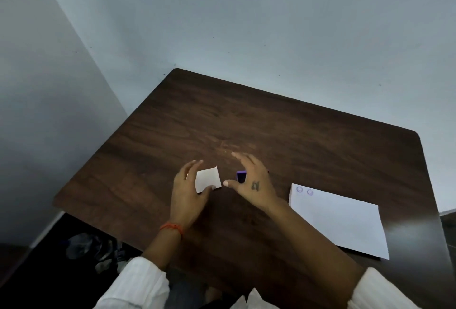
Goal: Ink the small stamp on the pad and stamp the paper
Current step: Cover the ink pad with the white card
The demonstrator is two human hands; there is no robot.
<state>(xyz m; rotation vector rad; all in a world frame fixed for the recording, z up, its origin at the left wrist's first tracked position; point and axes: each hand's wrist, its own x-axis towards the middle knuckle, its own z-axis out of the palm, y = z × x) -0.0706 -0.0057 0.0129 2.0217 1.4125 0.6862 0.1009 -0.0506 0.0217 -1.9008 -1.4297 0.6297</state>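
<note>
A small white square case (209,179) lies on the dark wooden table (271,123). My left hand (188,191) wraps around its left side, with the thumb on its near edge and the fingers at its far corner. Just to the right stands a small purple object (241,176), half hidden behind my right hand (251,181). That hand hovers over it with fingers spread and the thumb pointing left, not closed on it. A white sheet of paper (343,222) lies at the right, with two round purple stamp marks (304,190) in its far left corner.
The table stands in a corner between two pale walls. Its left edge drops to a dark floor where some clutter (91,249) lies. The paper's near right corner reaches close to the table's near edge.
</note>
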